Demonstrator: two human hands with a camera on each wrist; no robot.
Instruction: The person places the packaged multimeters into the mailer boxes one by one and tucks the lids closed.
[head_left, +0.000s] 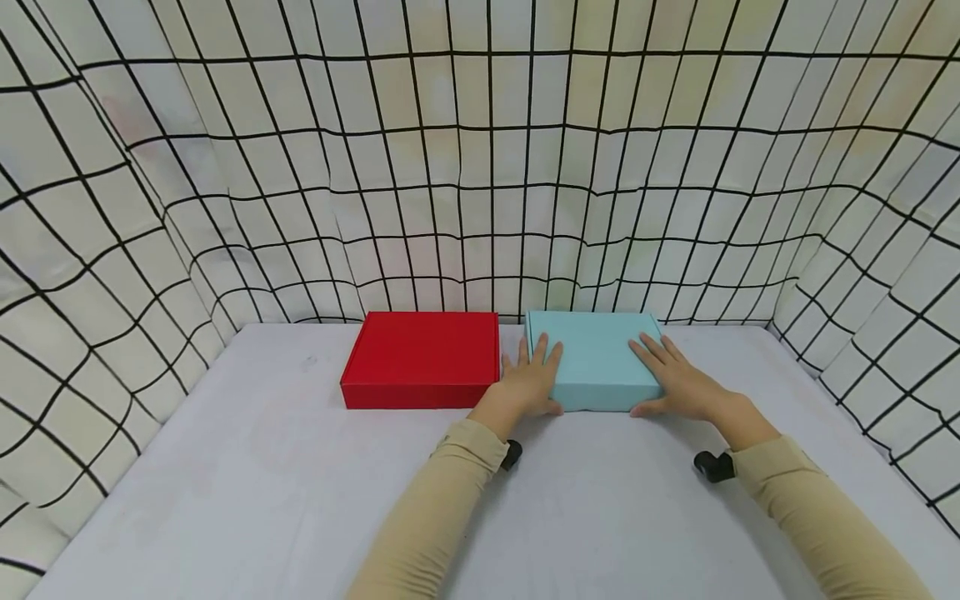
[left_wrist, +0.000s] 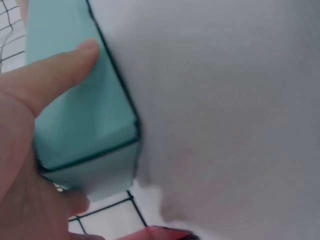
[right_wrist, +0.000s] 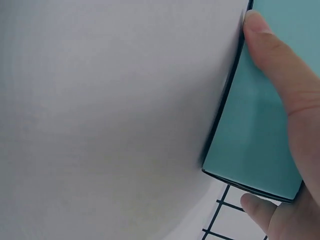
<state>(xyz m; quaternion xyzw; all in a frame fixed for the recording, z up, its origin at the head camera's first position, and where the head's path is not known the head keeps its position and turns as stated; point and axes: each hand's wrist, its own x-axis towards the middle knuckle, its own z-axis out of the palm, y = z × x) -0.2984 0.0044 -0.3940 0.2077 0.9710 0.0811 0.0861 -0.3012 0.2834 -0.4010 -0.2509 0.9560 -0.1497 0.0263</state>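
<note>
A closed light blue box lies flat near the far edge of the white table. My left hand rests on its left corner, fingers spread over the top. In the left wrist view the thumb lies against the box's front face. At the right corner, my right hand touches the box with straight, spread fingers on its lid. The right wrist view has that thumb along the front face. Just left of my left hand sits a closed red box.
A white cloth-covered table spreads out in front. White walls with a black grid net enclose it at the back and both sides. Black wrist devices, such as the right one, hang under the sleeves.
</note>
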